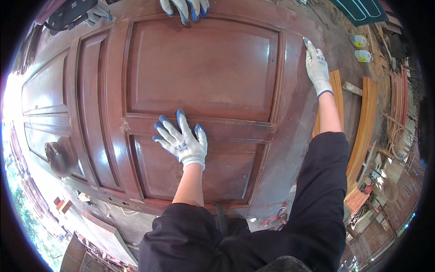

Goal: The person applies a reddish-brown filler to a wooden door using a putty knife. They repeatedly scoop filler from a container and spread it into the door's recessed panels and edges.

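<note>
A large reddish-brown panelled wooden door [204,68] lies flat in front of me. My left hand [183,143], in a white glove with blue fingertips, rests on its middle rail with the fingers spread and nothing held. My right hand [316,65], gloved the same way, reaches to the far right end of the door. Its fingers are drawn together, the tips touching the surface by a pale spot. Whatever they pinch, if anything, is too small to make out.
Across the door a co-worker's gloved hand [186,9] rests on the far edge; another gloved hand [97,13] is beside a dark device [68,16]. A round dark object [59,159] sits at the door's left. Orange-brown planks [364,127] and white jugs [362,55] lie to the right.
</note>
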A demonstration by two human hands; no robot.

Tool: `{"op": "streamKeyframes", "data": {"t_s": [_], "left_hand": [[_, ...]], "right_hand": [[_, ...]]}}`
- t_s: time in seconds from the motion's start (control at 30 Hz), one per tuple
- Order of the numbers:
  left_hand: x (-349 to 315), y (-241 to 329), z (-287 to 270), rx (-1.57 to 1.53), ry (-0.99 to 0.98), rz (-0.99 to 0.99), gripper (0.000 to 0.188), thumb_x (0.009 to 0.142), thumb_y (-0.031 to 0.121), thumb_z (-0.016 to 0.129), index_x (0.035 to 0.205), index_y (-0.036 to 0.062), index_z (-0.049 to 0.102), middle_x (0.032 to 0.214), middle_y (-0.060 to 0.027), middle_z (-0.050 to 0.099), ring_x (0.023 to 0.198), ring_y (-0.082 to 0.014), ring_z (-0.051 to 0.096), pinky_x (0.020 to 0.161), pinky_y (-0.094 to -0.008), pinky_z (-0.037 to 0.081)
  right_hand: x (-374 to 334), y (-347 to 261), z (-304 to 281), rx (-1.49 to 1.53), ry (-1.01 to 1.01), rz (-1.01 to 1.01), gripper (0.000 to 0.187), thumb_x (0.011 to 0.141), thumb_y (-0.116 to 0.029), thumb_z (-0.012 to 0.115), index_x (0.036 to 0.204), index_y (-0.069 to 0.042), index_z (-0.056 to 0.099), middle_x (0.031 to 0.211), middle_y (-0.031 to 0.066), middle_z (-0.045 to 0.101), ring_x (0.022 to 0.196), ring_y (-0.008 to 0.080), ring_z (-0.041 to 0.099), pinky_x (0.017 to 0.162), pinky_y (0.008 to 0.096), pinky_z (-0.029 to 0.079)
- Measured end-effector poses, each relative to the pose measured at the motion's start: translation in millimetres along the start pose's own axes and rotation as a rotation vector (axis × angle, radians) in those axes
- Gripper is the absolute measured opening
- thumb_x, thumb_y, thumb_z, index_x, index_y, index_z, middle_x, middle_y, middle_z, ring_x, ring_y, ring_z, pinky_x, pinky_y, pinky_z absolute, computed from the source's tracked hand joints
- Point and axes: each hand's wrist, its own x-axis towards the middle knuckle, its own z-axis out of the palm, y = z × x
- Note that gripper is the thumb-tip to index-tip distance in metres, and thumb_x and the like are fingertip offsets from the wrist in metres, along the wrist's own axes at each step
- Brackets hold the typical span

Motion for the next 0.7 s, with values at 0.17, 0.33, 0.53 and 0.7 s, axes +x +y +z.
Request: {"op": "streamKeyframes", "data": {"t_s": [0.17,0.33,0.53,0.7], "left_hand": [[3,-6,1,0.000,0.032,-0.001,0.070,0.088,0.039,0.060,0.151,0.0188,0.039,0.160,-0.0293,0.017,0.148,-0.0513,0.010,0.115,-0.0697,0.006],[2,-6,-2,0.005,0.005,-0.007,0.068,0.090,0.040,0.058,0.152,0.0191,0.038,0.160,-0.0286,0.016,0.149,-0.0500,0.010,0.116,-0.0684,0.006],[-4,-5,-6,0.031,-0.026,-0.007,0.065,0.094,0.041,0.053,0.153,0.0200,0.035,0.161,-0.0273,0.014,0.149,-0.0481,0.010,0.117,-0.0664,0.005],[-6,8,-4,-0.012,0.024,0.004,0.063,0.096,0.044,0.049,0.152,0.0188,0.038,0.161,-0.0278,0.017,0.149,-0.0485,0.011,0.117,-0.0663,0.006]], "right_hand": [[8,3,-14,0.047,-0.004,-0.010,0.039,0.103,-0.028,0.045,0.140,-0.026,0.053,0.116,0.0218,0.062,0.104,0.0422,0.063,0.091,0.0499,0.052],[-6,-10,-8,-0.090,-0.025,0.072,0.039,0.103,-0.028,0.043,0.142,-0.027,0.051,0.123,0.0211,0.061,0.107,0.0415,0.063,0.093,0.0497,0.051],[-88,-50,-76,0.919,-0.021,0.378,0.034,0.103,-0.027,0.054,0.131,-0.011,0.061,0.092,0.0045,0.064,0.077,0.0151,0.061,0.068,0.0292,0.051],[-189,-115,-139,1.606,-0.057,0.470,0.035,0.100,-0.031,0.061,0.125,-0.006,0.062,0.082,-0.0005,0.058,0.060,0.0035,0.047,0.053,0.0204,0.039]]}}
